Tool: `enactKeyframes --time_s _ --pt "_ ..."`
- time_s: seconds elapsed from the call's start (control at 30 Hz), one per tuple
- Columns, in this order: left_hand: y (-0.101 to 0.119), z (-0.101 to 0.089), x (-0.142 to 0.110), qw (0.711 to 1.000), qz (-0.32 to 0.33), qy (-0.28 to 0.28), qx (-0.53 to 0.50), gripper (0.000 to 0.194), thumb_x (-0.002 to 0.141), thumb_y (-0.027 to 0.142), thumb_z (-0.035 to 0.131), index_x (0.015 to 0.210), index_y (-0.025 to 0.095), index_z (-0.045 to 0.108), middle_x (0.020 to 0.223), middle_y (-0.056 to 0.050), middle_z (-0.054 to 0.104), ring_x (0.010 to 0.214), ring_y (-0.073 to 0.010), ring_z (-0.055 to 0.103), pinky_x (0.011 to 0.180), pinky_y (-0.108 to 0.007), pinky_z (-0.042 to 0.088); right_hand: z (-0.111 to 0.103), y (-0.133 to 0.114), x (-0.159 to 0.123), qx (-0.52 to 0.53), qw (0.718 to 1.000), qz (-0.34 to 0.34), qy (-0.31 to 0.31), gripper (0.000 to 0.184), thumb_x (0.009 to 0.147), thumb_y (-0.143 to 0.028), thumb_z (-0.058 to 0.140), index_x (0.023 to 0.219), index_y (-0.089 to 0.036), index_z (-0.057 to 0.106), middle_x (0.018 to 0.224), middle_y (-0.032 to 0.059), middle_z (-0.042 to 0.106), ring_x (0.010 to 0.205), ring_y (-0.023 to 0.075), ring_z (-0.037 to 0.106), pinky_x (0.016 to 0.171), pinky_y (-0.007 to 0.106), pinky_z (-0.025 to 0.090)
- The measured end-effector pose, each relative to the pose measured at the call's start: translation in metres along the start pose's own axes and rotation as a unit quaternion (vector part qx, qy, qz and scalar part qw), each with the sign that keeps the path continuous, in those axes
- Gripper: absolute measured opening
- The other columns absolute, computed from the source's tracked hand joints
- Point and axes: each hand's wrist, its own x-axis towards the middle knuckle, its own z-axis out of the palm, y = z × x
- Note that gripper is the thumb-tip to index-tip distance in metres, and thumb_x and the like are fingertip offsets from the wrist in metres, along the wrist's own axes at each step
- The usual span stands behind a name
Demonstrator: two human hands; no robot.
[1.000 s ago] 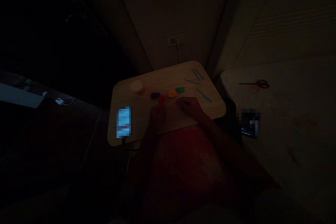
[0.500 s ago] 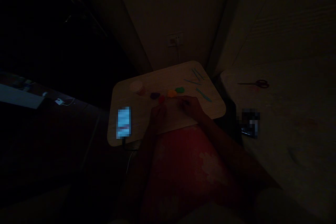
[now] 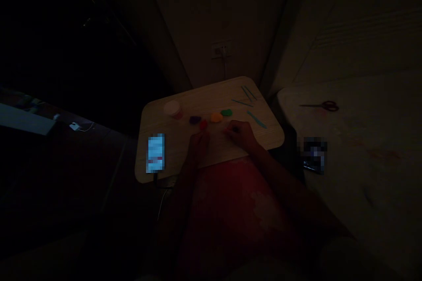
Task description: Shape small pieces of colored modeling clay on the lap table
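Observation:
In dim light, a red lump of modelling clay lies on the small wooden table. My left hand is just below it, fingers drawn together; what they hold, if anything, is hidden in the dark. My right hand is to the right, its fingers curled in a pinch around what looks like a small red bit of clay. Beyond the hands lie a purple lump, an orange lump and a green lump.
A round tub stands at the back left, and a lit phone with a cable lies at the left front. Thin blue-green tools and a blue-green clay knife are at the right. Scissors rest on the surface beside the table.
My right hand's fingertips have drawn back slightly towards me and curled in more, and a reddish bit shows at them. My left hand stays nearly where it was.

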Motion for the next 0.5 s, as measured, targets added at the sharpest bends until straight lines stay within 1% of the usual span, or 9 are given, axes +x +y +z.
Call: enactKeyframes --time_s 0.07,0.17,0.23,0.3,0.4,0.5 --pt "-0.0002 0.0003 0.0 1.0 0.0 0.001 -0.003 0.051 0.089 0.057 0.062 0.059 0.019 0.044 0.056 0.004 0.038 0.055 -0.0098 0.03 0.052 -0.026 0.022 -0.0002 -0.0006 -0.0004 0.016 1.0 0.002 -0.002 0.033 0.088 -0.045 0.068 0.068 -0.019 0.064 0.058 0.001 0.065 0.055 0.014 0.056 0.056 0.025 0.039" --pt "-0.0014 0.001 -0.0001 1.0 -0.007 0.002 -0.008 0.052 0.089 0.059 0.062 0.059 0.02 0.044 0.056 0.004 0.037 0.054 -0.0096 0.029 0.051 -0.026 0.021 -0.0015 -0.0027 -0.0005 0.013 0.999 -0.033 -0.023 0.028 0.093 -0.038 0.057 0.076 -0.018 0.067 0.063 0.0016 0.066 0.06 0.0149 0.058 0.061 0.026 0.041" --pt "-0.0013 0.0013 -0.0005 1.0 -0.007 0.001 -0.01 0.053 0.089 0.059 0.062 0.059 0.02 0.044 0.056 0.004 0.036 0.054 -0.0097 0.029 0.051 -0.027 0.02 -0.0023 -0.0041 0.0001 -0.02 0.998 -0.061 -0.026 0.031 0.096 -0.034 0.052 0.074 -0.018 0.066 0.065 0.0025 0.065 0.062 0.0152 0.058 0.064 0.027 0.04" --pt "-0.0001 0.0014 -0.0012 1.0 0.0 -0.002 -0.012 0.052 0.09 0.058 0.061 0.059 0.02 0.044 0.056 0.004 0.037 0.055 -0.0098 0.03 0.052 -0.027 0.021 -0.0025 -0.0045 0.0009 -0.052 0.996 -0.072 -0.028 0.035 0.098 -0.033 0.049 0.069 -0.018 0.063 0.065 0.0032 0.065 0.062 0.0153 0.058 0.064 0.027 0.04" --pt "0.002 0.0012 -0.0018 1.0 0.0 0.001 -0.012 0.051 0.091 0.056 0.061 0.06 0.02 0.044 0.057 0.004 0.037 0.055 -0.0101 0.03 0.053 -0.027 0.023 -0.0014 -0.0029 0.0021 -0.058 0.995 -0.064 -0.041 0.038 0.1 -0.032 0.048 0.069 -0.018 0.066 0.066 0.0041 0.069 0.062 0.0158 0.06 0.066 0.028 0.042" --pt "0.0014 0.0012 -0.0014 1.0 -0.008 0.005 -0.008 0.05 0.089 0.056 0.063 0.059 0.02 0.045 0.057 0.004 0.038 0.056 -0.0104 0.031 0.052 -0.026 0.022 0.0004 0.0004 0.0028 -0.036 0.997 -0.056 -0.033 0.031 0.097 -0.03 0.053 0.079 -0.018 0.075 0.077 0.0062 0.076 0.071 0.0183 0.068 0.071 0.028 0.047"
